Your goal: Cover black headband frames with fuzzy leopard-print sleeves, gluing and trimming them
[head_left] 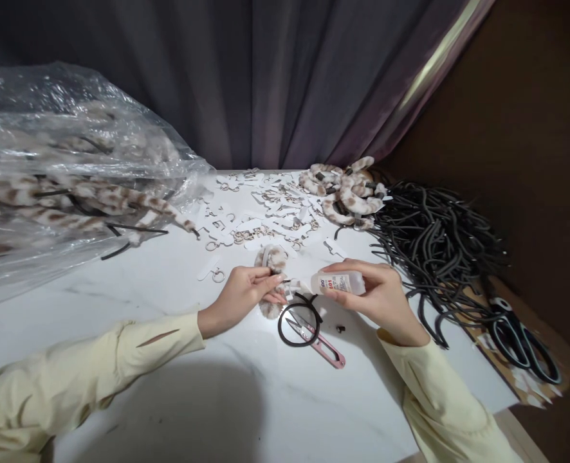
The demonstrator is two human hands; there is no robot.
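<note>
My left hand (246,296) is closed on a spotted plush strap (271,258), pinched near its dark cord end at the middle of the table. From the right, my right hand (379,292) holds a small clear glue bottle (340,283) on its side, its nozzle pointing left near the fingertips of my left hand. Just below lies a black cord loop (280,328), partly over pink thread snips (330,354). Whether the nozzle touches the cord cannot be made out.
Metal rings and clasps with white tabs (253,235) lie scattered behind my hands. A plastic bag of plush straps (73,199) is at left. Finished-looking plush loops (357,196), black cords (439,238) and large scissors (521,341) are at right.
</note>
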